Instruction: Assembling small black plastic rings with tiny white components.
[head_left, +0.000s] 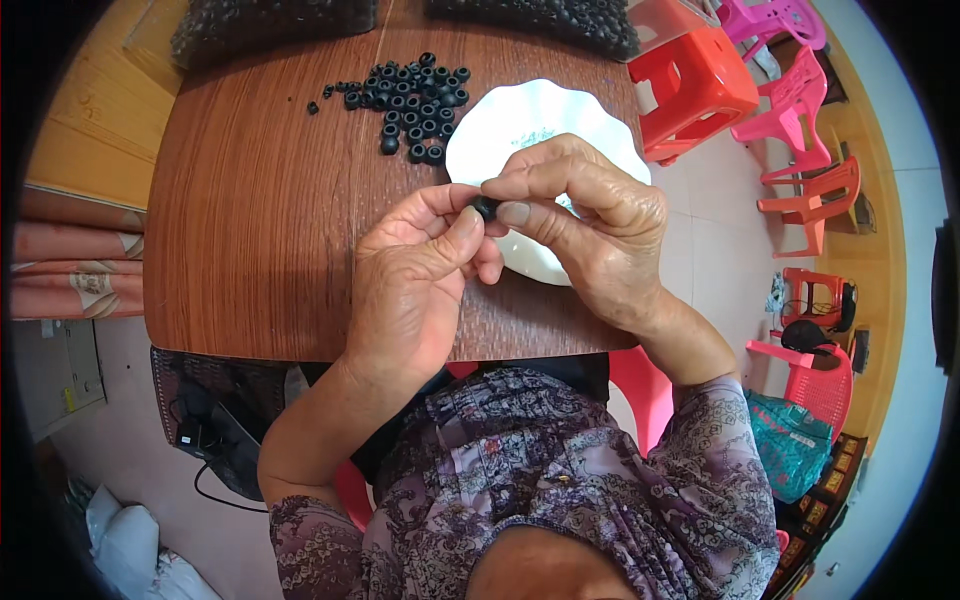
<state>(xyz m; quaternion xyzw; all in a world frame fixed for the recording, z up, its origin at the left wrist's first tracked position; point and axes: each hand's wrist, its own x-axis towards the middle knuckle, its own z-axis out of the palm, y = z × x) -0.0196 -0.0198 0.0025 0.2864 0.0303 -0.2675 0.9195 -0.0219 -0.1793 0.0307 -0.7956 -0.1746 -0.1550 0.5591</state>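
Between the fingertips of both hands is a small round black rubber-like part [485,207], partly covered by the fingers. My left hand [415,265] pinches it from the left with thumb and fingers. From the right, my right hand [595,215] presses thumb and forefinger against the same part. Both hands are over the near side of a white plate [500,120] with a wavy rim. Beyond my left hand lies a loose pile of black ring-like parts [410,105] with holes through them, with a few smaller black bits at its left end.
The wooden table [250,220] has its near edge against my body. Two clear bags of black parts [275,28] lie at the far edge. Red stools [700,85] and pink chairs [790,110] stand on the right. A dark woven seat [225,430] with a cable is at lower left.
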